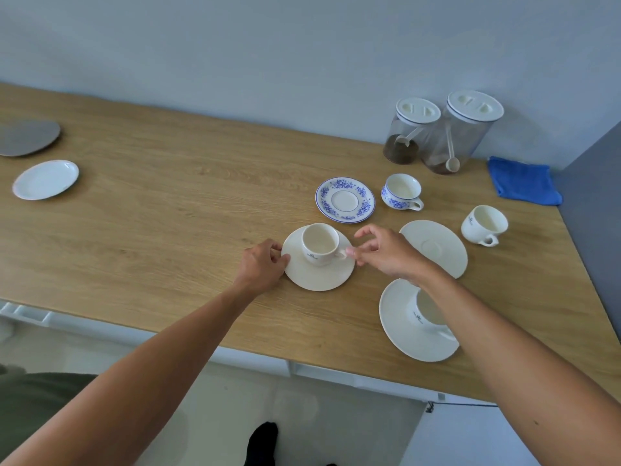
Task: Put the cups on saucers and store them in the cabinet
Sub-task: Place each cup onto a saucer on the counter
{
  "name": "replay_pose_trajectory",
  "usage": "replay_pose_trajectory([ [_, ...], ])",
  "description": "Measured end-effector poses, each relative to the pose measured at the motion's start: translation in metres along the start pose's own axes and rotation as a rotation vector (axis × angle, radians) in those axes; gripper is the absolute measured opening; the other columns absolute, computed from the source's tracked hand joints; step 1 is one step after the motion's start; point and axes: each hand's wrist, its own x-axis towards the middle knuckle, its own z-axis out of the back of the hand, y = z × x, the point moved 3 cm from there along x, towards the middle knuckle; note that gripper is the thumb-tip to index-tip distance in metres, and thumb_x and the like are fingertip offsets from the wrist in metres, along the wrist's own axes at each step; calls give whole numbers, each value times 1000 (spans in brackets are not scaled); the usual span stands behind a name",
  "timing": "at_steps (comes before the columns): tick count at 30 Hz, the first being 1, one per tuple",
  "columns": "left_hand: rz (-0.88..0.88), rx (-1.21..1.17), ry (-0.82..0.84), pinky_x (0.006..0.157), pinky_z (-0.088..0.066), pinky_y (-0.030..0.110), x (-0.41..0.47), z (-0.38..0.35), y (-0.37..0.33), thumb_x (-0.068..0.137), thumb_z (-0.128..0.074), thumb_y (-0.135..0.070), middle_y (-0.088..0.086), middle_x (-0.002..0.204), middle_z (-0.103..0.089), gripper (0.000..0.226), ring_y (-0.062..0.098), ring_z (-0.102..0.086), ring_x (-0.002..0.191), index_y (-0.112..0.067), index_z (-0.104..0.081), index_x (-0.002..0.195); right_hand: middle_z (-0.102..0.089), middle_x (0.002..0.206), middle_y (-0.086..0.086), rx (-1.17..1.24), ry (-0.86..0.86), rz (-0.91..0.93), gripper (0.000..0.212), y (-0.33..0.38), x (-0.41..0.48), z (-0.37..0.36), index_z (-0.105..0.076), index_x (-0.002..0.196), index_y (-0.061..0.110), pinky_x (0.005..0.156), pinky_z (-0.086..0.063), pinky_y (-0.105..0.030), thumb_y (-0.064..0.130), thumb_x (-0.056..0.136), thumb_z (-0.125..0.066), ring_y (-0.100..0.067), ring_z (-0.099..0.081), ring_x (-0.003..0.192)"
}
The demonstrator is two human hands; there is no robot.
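On the wooden counter, far left, lies a small white plate. Near the middle, the left hand grips the left rim of a cream saucer. A cream cup stands upright on this saucer. The right hand pinches this cup's handle with curled fingers. Behind them, a blue-flowered saucer and a blue-flowered cup stand side by side, not touching.

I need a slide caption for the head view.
Left hand grips a saucer; right hand pinches the handle of the cup on it.
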Motion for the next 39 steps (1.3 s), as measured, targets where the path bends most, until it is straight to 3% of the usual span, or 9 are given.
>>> replay_pose_trajectory([
  [3, 67, -21, -36, 60, -45, 25, 6, 8, 2, 90, -58, -32, -3, 73, -64, 22, 10, -58, 69, -16, -66, 103, -73, 85, 7, 32, -182, 3, 34, -9, 4, 27, -58, 114, 26, 63, -42, -21, 48, 89, -67, 0, -67, 79],
  [8, 81, -26, -64, 54, -43, 23, 39, 23, -10, 90, -58, -40, -4, 81, -62, 26, 7, -57, 68, -19, -66, 102, -69, 83, 8, 119, -419, -62, 33, -35, 17, 67, -57, 118, 25, 63, -41, -25, 41, 90, -65, -4, -67, 76],
  [12, 38, 37, -15, 65, -49, 28, 87, 14, -39, 87, -59, -40, -5, 79, -63, 24, 17, -59, 73, -22, -67, 101, -68, 89, 7, 165, -502, -140, 30, -55, 36, 82, -52, 117, 25, 58, -43, -26, 36, 91, -65, -13, -70, 78],
  [17, -35, 59, 52, 56, -40, 19, 132, -13, -65, 87, -62, -35, -9, 69, -60, 25, 11, -58, 61, -19, -66, 106, -64, 82, 6, 160, -534, -203, 40, -75, 57, 87, -48, 127, 23, 58, -41, -23, 39, 94, -61, -17, -70, 74],
  [20, -63, 75, 88, 66, -45, 24, 149, -26, -72, 87, -62, -36, -5, 75, -62, 29, 18, -59, 71, -18, -66, 110, -65, 79, 6, 145, -559, -219, 28, -84, 69, 90, -55, 116, 22, 57, -43, -23, 41, 96, -57, -10, -68, 66],
  [24, -80, 103, 108, 66, -41, 24, 164, -37, -72, 87, -63, -33, -14, 65, -58, 24, 17, -57, 70, -17, -67, 104, -68, 83, 0, 149, -562, -235, 22, -92, 82, 95, -56, 112, 25, 62, -54, -30, 41, 97, -53, -12, -71, 65],
  [29, -112, 151, 125, 69, -38, 23, 168, -42, -76, 87, -65, -30, -5, 77, -64, 17, 15, -56, 76, -17, -68, 98, -70, 80, 1, 191, -554, -216, 12, -96, 95, 97, -62, 98, 24, 41, -48, -17, 33, 99, -55, 2, -63, 49],
  [34, -65, 114, 132, 68, -40, 24, 168, -43, -75, 87, -65, -29, -3, 77, -68, 17, 16, -61, 76, -15, -67, 95, -74, 84, -2, 375, -501, -172, 11, -91, 98, 97, -65, 90, 24, 54, -52, -21, 26, 99, -58, -9, -72, 76],
  [39, -56, 90, 117, 69, -39, 23, 167, -43, -74, 87, -65, -30, -4, 75, -67, 18, 14, -60, 75, -14, -68, 96, -74, 84, -3, 431, -460, -87, 14, -70, 101, 88, -64, 89, 23, 56, -52, -24, 21, 100, -57, -11, -73, 80],
])
